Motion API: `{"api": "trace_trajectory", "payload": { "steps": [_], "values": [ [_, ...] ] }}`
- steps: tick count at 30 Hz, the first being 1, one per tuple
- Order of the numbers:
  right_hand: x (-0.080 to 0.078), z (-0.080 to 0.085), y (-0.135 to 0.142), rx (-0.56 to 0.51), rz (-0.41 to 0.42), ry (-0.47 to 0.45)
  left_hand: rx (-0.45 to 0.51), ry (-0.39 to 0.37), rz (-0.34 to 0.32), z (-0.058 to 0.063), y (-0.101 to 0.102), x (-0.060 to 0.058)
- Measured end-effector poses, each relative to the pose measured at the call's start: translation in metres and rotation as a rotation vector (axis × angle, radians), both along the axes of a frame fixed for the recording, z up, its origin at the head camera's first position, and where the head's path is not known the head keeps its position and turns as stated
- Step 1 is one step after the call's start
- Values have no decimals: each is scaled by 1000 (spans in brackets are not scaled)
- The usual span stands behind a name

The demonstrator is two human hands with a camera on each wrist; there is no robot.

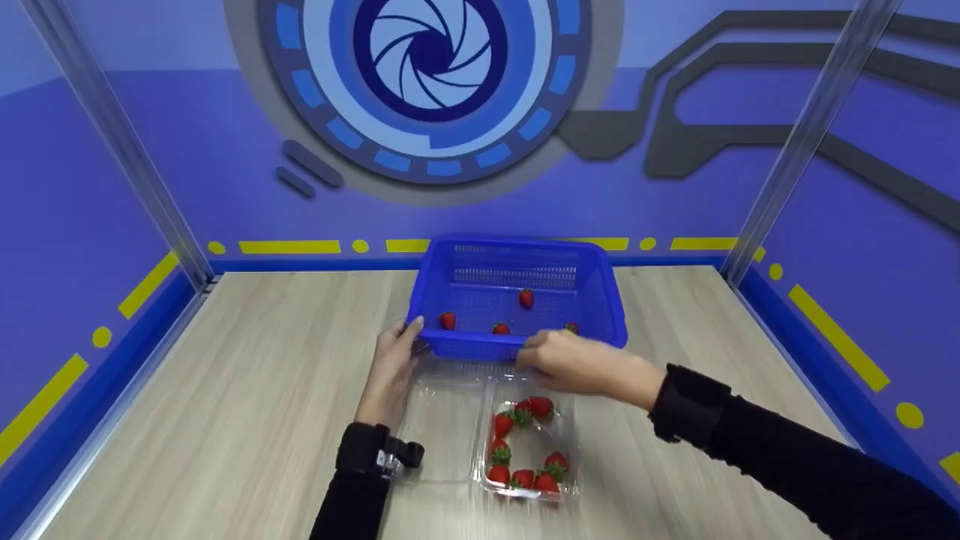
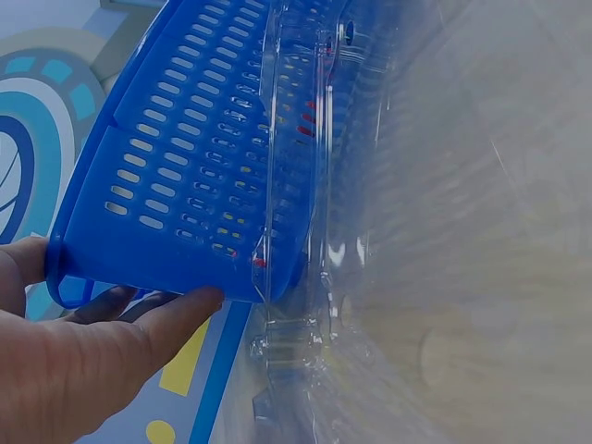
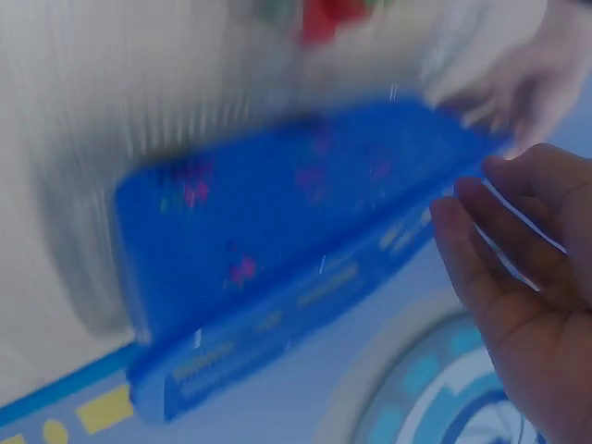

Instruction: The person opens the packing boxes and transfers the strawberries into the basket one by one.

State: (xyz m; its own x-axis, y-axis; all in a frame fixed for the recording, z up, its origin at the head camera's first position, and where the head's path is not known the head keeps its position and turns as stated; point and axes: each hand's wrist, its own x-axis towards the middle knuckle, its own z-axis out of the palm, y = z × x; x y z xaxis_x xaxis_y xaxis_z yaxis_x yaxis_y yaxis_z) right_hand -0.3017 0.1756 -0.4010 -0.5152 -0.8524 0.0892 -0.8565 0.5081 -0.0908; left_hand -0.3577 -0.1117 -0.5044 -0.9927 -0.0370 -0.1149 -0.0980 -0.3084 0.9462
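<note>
A blue plastic basket (image 1: pixel 476 347) with slotted walls stands at the back of the table, several strawberries scattered on its floor. My left hand (image 1: pixel 388 369) holds its near left corner, thumb at the rim and fingers along the slotted wall (image 2: pixel 166 176). Over the basket's near right edge hovers my right hand (image 1: pixel 577 364), blurred in the head view; the right wrist view shows its fingers (image 3: pixel 504 277) loosely bent with nothing between them. In front of the basket lies an opened clear clamshell box (image 1: pixel 534 444). Strawberries (image 1: pixel 523 478) line the edges of its right half.
The clamshell's transparent lid half (image 1: pixel 442 439) lies flat on the left, beside the left forearm. Light wood table (image 1: pixel 285 390) extends to both sides. Blue panels (image 1: pixel 172 195) with metal corner posts enclose the back and sides.
</note>
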Motion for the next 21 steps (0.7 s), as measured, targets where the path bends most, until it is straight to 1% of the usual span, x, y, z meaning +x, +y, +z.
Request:
{"api": "trace_trajectory", "payload": {
  "steps": [2,5,8,10,15,18,21],
  "values": [
    [9,-7,-3,-12,30,-39,-14,10,-8,0,0,0],
    [22,-18,-5,-12,50,-111,-3,3,-7,1,0,-1],
    [31,-28,-5,30,52,-141,0,-5,-5,0,0,-1],
    [36,-33,-3,83,30,-155,2,-9,-6,0,1,-2],
    [44,-42,0,200,-54,-250,10,-11,-11,0,1,-1],
    [46,-47,1,238,-67,-281,15,-14,-7,1,1,0],
    [48,-50,-1,272,-48,-286,21,-23,-3,1,0,-1]
  ]
}}
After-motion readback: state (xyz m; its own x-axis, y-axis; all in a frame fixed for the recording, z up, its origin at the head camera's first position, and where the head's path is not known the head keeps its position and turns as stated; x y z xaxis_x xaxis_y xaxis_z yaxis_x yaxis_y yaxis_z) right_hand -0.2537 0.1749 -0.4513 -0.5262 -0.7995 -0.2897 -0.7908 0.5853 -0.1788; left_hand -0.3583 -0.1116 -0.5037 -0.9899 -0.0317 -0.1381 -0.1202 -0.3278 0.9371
